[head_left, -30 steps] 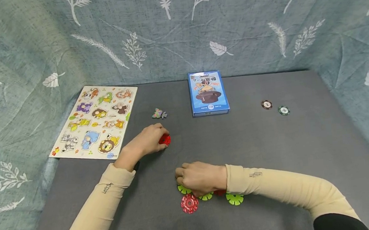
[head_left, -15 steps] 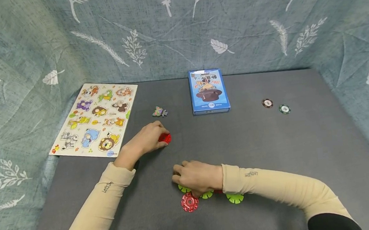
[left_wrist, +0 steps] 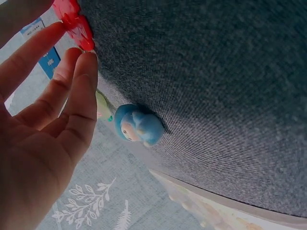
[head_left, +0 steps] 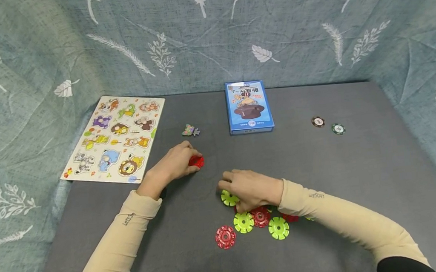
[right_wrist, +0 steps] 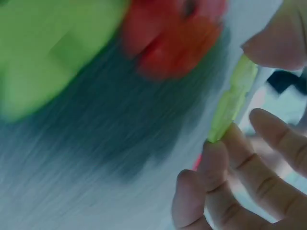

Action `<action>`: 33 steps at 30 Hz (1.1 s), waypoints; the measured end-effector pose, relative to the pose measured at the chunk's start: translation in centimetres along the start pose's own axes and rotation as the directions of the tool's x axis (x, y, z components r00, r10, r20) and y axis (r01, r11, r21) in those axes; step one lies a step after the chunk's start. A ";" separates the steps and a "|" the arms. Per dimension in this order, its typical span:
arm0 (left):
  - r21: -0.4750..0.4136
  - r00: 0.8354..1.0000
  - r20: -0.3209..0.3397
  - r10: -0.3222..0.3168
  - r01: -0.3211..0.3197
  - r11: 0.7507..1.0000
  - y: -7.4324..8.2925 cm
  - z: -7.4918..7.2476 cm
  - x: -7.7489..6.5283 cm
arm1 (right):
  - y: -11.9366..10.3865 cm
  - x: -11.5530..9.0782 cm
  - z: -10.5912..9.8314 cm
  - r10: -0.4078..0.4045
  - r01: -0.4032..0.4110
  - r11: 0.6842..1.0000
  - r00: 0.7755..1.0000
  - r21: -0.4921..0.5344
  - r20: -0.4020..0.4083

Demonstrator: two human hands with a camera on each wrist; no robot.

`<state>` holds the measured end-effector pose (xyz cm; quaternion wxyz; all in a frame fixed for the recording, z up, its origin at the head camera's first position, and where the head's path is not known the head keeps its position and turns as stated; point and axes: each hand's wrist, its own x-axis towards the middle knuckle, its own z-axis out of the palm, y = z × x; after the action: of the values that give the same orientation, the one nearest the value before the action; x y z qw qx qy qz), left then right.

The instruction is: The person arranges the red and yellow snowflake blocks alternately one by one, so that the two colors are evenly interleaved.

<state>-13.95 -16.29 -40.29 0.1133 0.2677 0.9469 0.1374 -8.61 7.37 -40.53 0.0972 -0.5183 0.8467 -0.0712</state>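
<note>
In the head view my left hand [head_left: 172,162] holds a red slotted plastic disc [head_left: 198,161] upright, gripped at its edges. The left wrist view shows this red disc between thumb and fingertips. My right hand [head_left: 253,188] pinches a yellow-green slotted disc [head_left: 229,198] by its rim; the right wrist view has the green disc [right_wrist: 232,98] edge-on between thumb and fingers. Below the right hand lie more discs, among them a green disc [head_left: 243,222], a red disc [head_left: 260,216], another green disc [head_left: 278,228] and a lone red disc [head_left: 225,237]. The right forearm partly covers others.
An animal puzzle board [head_left: 114,140] lies back left. A blue box [head_left: 249,108] sits at the back, a small butterfly-like piece [head_left: 190,130] to its left. Two poker chips [head_left: 318,121] lie right. The left wrist view shows a blue figurine [left_wrist: 139,125].
My right hand has moved up and right, lifting a green disc and uncovering more discs below it. The left hand stays almost in place with its red disc.
</note>
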 end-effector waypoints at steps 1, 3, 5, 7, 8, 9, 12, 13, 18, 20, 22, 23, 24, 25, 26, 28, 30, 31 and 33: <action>-0.004 1.000 -0.002 -0.001 0.001 1.000 0.0 0.0 0.0 | 0.7 -0.1 0.0 0.021 -0.020 1.000 1.000 0.019 -0.014; -0.010 1.000 -0.001 0.001 -0.001 1.000 -0.1 0.1 -0.1 | 1.9 0.0 -0.1 0.076 -0.075 0.995 0.997 0.062 -0.023; -0.022 1.000 0.008 -0.001 0.002 1.000 -0.2 0.2 -0.1 | 3.0 0.2 -0.1 0.123 -0.120 0.987 0.992 0.105 -0.025; -0.031 1.000 0.019 -0.004 0.004 0.999 -0.2 0.2 -0.2 | 3.8 0.6 -0.2 0.167 -0.163 0.976 0.986 0.146 -0.018; -0.034 1.000 0.024 -0.002 0.003 0.999 -0.2 0.3 -0.2 | 4.1 0.8 -0.3 0.184 -0.179 0.970 0.983 0.162 -0.015; -0.040 1.000 0.029 -0.006 0.007 0.999 -0.2 0.3 -0.2 | 4.3 1.0 -0.3 0.194 -0.189 0.967 0.981 0.173 -0.011; -0.042 0.999 0.033 -0.009 0.010 0.999 -0.3 0.3 -0.4 | 4.7 2.0 -0.4 0.206 -0.202 0.965 0.978 0.166 -0.008; -0.042 0.999 0.031 -0.009 0.011 0.999 -0.3 0.3 -0.4 | 4.8 2.3 -0.4 0.207 -0.203 0.966 0.978 0.161 -0.010; -0.045 1.000 0.024 -0.002 0.003 0.999 -0.5 0.2 -0.5 | 5.1 4.0 -0.4 0.213 -0.206 0.968 0.977 0.144 -0.028; -0.040 1.000 0.024 0.001 0.000 0.999 -0.5 0.2 -0.5 | 5.3 4.6 -0.5 0.217 -0.210 0.967 0.976 0.141 -0.031; -0.032 1.000 0.025 -0.001 0.001 0.999 -0.6 0.2 -0.4 | 5.5 5.2 -0.4 0.220 -0.214 0.966 0.975 0.142 -0.032; -0.028 1.000 0.027 -0.003 0.004 1.000 -0.6 0.3 -0.4 | 5.6 5.4 -0.4 0.225 -0.219 0.965 0.974 0.143 -0.028; -0.021 1.000 0.026 -0.001 0.002 1.000 -0.6 0.3 -0.4 | 5.7 5.7 -0.4 0.227 -0.221 0.964 0.974 0.148 -0.026; -0.017 1.000 0.025 -0.002 0.002 1.000 -0.6 0.2 -0.4 | 5.8 5.9 -0.4 0.230 -0.224 0.963 0.973 0.153 -0.022; -0.012 1.000 0.024 0.000 0.001 1.000 -0.6 0.2 -0.4 | 5.9 6.1 -0.4 0.233 -0.227 0.961 0.972 0.158 -0.018; -0.007 1.000 0.022 -0.002 0.003 1.000 -0.5 0.1 -0.4 | 6.0 6.5 -0.4 0.237 -0.232 0.959 0.972 0.160 -0.009; -0.004 1.000 0.019 -0.002 0.002 1.000 -0.5 0.1 -0.4 | 6.0 6.7 -0.4 0.237 -0.234 0.959 0.971 0.160 -0.003; -0.008 1.000 0.018 -0.007 0.007 1.000 -0.5 0.1 -0.4 | 6.0 6.8 -0.4 0.238 -0.235 0.959 0.971 0.161 0.000; -0.011 1.000 0.016 -0.014 0.014 1.000 -0.4 0.1 -0.4 | 5.9 7.0 -0.4 0.236 -0.233 0.959 0.972 0.158 0.001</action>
<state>-13.78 -16.85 -40.47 0.1233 0.2616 0.9470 0.1397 -16.95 3.83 -42.06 0.1378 -0.4043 0.8947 -0.1304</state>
